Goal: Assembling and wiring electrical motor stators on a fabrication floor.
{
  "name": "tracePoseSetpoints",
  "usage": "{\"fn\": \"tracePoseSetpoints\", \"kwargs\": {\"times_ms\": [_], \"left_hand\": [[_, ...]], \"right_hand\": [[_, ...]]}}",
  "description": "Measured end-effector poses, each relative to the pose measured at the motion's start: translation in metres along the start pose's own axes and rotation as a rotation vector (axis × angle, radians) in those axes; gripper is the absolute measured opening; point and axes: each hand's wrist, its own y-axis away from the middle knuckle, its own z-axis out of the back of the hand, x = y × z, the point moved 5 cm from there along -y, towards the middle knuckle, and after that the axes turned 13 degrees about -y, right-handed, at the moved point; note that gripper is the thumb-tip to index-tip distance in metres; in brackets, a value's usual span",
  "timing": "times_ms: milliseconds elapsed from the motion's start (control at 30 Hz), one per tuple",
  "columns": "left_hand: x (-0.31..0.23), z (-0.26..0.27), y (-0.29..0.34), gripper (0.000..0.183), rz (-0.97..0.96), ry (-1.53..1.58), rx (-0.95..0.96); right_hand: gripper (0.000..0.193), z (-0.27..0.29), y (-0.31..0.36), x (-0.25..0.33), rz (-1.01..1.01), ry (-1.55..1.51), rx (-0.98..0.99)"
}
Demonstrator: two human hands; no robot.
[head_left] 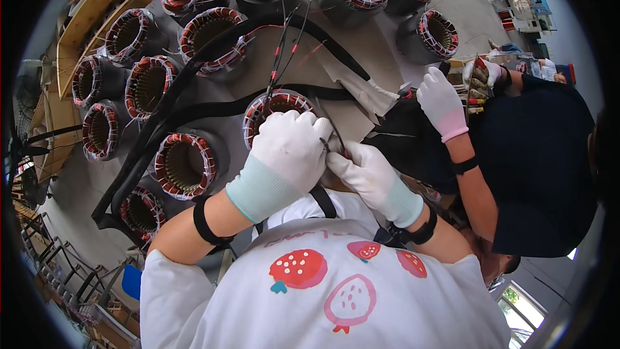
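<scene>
My left hand [287, 152], in a white glove with a pale green cuff, is closed in front of a motor stator [250, 119] with red-orange windings and white lacing. A thin black wire [336, 130] runs between my hands, and a short dark end shows at the left fingertips. My right hand [369, 173], gloved the same way, pinches this wire between thumb and fingers. Both hands nearly touch. Dark leads with red sleeves [276, 58] rise from behind my left hand. What lies inside its curled fingers is mostly hidden.
Several more stators [184, 167] stand around on the left and far side. Thick black sleeved cables [245, 102] curve among them. At the right, a co-worker in dark clothes [542, 161] leans in, with a gloved hand [442, 100] near mine. A wooden crate [97, 22] stands far left.
</scene>
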Motion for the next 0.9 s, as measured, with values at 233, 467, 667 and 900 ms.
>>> {"fn": "tracePoseSetpoints", "kwargs": {"times_ms": [233,467,667,900], "left_hand": [[0.038,0.005,0.005,0.018,-0.368,0.479,0.101],[0.032,-0.009,0.005,0.013,-0.484,0.424,0.165],[0.11,0.023,-0.004,0.012,0.147,0.602,0.057],[0.089,0.016,0.012,0.057,0.335,0.611,-0.148]], "right_hand": [[0.035,0.02,0.03,0.016,-0.285,-0.157,0.053],[0.032,0.039,0.052,-0.001,-0.412,-0.141,-0.002],[0.029,0.122,0.076,0.0,-0.142,-0.601,-0.148],[0.034,0.072,0.016,0.031,0.007,0.163,-0.173]]}}
